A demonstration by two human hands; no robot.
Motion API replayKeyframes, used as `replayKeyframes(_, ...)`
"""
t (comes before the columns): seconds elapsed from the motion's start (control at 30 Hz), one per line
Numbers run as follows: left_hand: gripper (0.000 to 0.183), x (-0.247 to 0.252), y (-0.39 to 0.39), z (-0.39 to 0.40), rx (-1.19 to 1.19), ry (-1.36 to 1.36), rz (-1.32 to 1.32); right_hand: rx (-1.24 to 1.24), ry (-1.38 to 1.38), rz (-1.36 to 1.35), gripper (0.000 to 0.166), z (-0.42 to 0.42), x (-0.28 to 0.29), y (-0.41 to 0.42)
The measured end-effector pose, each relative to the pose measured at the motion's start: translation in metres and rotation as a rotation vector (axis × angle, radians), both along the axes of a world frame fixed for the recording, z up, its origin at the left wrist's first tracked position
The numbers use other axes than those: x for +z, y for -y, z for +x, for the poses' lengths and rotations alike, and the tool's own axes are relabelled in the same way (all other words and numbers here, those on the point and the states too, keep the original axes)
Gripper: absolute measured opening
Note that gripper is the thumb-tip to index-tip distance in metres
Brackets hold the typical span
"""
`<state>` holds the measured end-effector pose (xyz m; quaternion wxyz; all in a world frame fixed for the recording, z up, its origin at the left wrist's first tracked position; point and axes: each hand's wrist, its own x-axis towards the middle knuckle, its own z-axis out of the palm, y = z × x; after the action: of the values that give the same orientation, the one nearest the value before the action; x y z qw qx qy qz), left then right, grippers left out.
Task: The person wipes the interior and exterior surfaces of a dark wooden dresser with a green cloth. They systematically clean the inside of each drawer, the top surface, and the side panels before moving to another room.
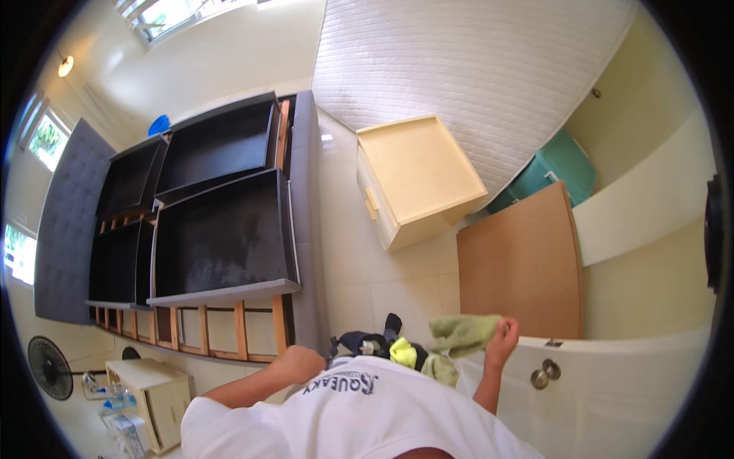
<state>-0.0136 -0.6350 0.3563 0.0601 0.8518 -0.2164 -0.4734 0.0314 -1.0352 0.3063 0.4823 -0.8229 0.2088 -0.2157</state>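
Note:
My right hand (502, 339) pinches one end of a green cloth (465, 334), which stretches left from my fingers in front of the white door. My left hand (304, 364) is at my waist, near a dark waist pouch (362, 341); its fingers look curled, but whether they hold anything is hidden. A bright yellow cloth (403, 352) and another green cloth (440, 370) hang at the front of my waist. Beyond my hands, a cream nightstand (424, 169) stands on the tiled floor.
Left is a grey bed frame (309, 229) with wooden slats and several black-lined drawers (223, 235). A mattress (459, 63) leans at the back. Right are a brown board (519, 269), a teal bin (565, 166) and a white door (608, 396). A fan (50, 367) stands far left.

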Motion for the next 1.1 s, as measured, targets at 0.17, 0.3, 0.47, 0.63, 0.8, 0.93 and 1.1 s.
replayKeyframes(0.17,0.026,0.022,-0.012,0.003,0.384,-0.151,-0.086,0.237,0.041,0.214,0.011,0.148,0.012,-0.027)
replayKeyframes(0.3,0.027,0.029,-0.025,-0.007,0.754,-0.337,-0.248,0.445,0.163,0.364,0.014,0.273,0.058,-0.073)
replayKeyframes(0.47,0.028,0.007,-0.059,0.028,0.996,-0.373,-0.279,0.561,0.407,0.897,0.022,0.422,0.139,-0.067)
replayKeyframes(0.63,0.029,-0.026,-0.115,0.096,1.086,-0.410,-0.346,0.748,0.972,1.141,0.058,0.480,0.184,-0.052)
replayKeyframes(0.8,0.030,-0.046,-0.171,0.157,1.109,-0.471,-0.380,1.052,0.813,1.484,0.057,0.541,0.103,-0.168)
replayKeyframes(0.93,0.030,-0.072,-0.215,0.213,0.985,-0.479,-0.557,0.500,0.572,1.376,0.050,0.582,0.067,-0.179)
replayKeyframes(1.1,0.036,-0.044,-0.263,0.368,0.629,-0.108,0.232,0.692,0.546,1.114,0.039,0.663,-0.005,-0.137)
